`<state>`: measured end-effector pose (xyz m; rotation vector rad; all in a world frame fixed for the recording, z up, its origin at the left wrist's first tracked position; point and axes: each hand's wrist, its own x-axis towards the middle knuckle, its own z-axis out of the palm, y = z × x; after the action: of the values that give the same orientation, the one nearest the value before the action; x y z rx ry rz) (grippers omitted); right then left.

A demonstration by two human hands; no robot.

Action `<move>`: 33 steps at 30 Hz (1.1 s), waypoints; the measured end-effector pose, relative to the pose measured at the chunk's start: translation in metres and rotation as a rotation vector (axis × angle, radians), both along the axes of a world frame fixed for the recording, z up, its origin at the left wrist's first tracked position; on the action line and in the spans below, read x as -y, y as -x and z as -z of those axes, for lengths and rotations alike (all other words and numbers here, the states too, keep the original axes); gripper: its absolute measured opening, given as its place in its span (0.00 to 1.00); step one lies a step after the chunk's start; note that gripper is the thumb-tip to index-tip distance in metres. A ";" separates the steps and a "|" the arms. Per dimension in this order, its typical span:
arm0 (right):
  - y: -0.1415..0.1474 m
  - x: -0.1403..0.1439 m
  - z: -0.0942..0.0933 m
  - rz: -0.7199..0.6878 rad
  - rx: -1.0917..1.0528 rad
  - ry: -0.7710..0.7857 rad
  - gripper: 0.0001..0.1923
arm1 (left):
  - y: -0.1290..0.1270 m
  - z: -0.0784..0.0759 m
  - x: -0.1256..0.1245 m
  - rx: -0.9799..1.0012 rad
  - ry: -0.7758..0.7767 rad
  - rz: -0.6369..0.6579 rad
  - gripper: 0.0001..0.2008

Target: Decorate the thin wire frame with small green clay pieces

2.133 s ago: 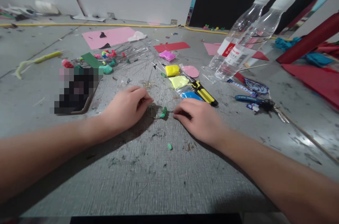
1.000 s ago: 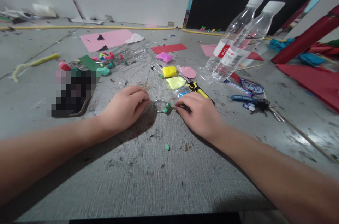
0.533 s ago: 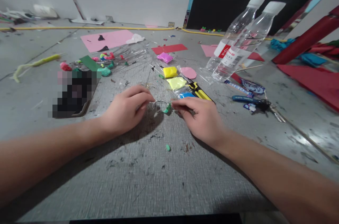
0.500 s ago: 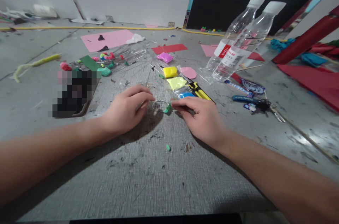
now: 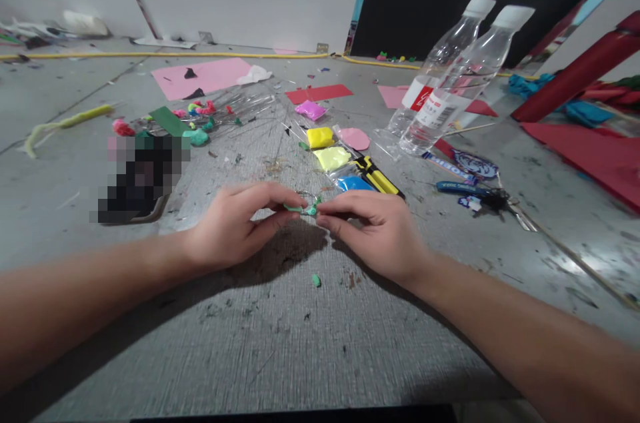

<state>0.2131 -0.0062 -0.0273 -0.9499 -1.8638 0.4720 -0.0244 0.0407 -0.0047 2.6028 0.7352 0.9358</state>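
Observation:
My left hand (image 5: 235, 216) is closed, thumb and forefinger pinching a small pale green piece of modelling clay (image 5: 293, 208). Against its fingertips is a thin silvery wire ring (image 5: 306, 194), mostly hidden by the fingers. A darker green lump of clay (image 5: 313, 209) sits on the ring's right side, where my right hand (image 5: 383, 223) grips it between thumb and forefinger. Both hands hover just over the grey table, fingertips nearly meeting. Closer to me on the surface lies a loose green clay bit (image 5: 317, 280).
Beyond the hands lie yellow (image 5: 320, 137) and blue clay packets (image 5: 353, 183) and a black-and-yellow cutter (image 5: 380, 177). Two plastic bottles (image 5: 445, 99) stand at right, near keys (image 5: 523, 215) on a lanyard. A blurred-out dark phone-like object (image 5: 143, 179) is at left, before clay-tipped sticks (image 5: 207, 109).
My left hand has come right and its thumb and forefinger have closed on the pale green clay at the ring. The ring appears lifted slightly, held by my right hand.

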 end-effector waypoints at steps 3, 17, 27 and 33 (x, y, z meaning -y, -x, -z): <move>0.000 0.003 0.000 -0.014 -0.004 -0.007 0.07 | 0.000 -0.001 0.002 0.000 0.060 0.008 0.09; 0.004 0.010 -0.007 -0.173 0.121 -0.194 0.04 | -0.002 0.001 0.013 -0.004 0.099 0.137 0.04; 0.003 0.010 -0.008 -0.198 0.131 -0.162 0.03 | -0.003 0.001 0.012 -0.038 0.097 0.166 0.06; 0.002 0.013 -0.014 -0.196 0.224 -0.078 0.06 | -0.004 0.003 0.012 -0.012 0.083 0.204 0.07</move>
<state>0.2111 -0.0191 -0.0137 -0.7977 -2.1743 0.4194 -0.0203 0.0283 -0.0073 2.5537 0.4890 0.8121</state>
